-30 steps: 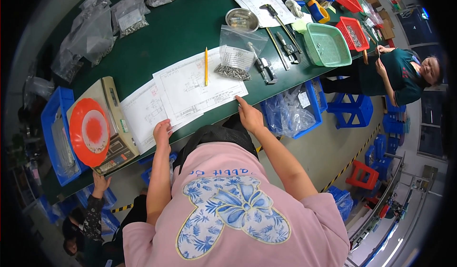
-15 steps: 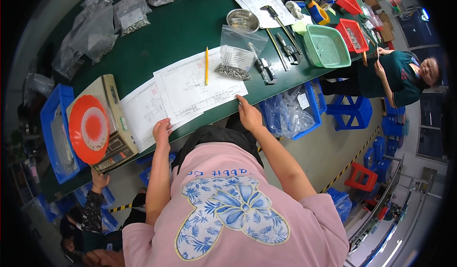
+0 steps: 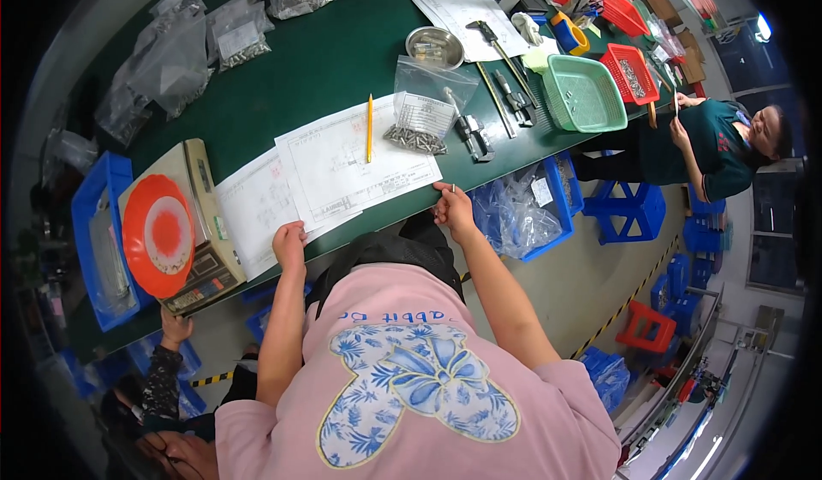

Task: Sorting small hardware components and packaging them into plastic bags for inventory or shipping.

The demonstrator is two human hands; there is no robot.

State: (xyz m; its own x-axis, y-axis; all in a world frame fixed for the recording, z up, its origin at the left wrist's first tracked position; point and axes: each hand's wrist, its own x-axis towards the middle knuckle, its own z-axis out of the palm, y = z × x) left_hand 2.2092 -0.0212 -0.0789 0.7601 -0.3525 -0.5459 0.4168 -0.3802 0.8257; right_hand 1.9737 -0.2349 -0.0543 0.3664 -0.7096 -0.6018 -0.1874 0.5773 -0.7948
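Observation:
My left hand is at the near left corner of the upper drawing sheet, fingers bent in a pinch on it. At that sheet's near right corner, by the table edge, my right hand has its fingers curled, fingertips against the paper. A second drawing sheet lies partly underneath, to the left. Across the upper sheet rests a yellow pencil. A clear zip bag of small metal parts with a paper label lies on the sheet's right end.
A scale bearing a red-orange dish stands left, beside a blue tray. Rightward lie a micrometer, a caliper, a steel bowl and a green basket. One person stands right; another's hand is lower left.
My right hand has shifted slightly down and right, its fingers more curled. My left hand stays by the sheet's corner. The whole view has shifted slightly.

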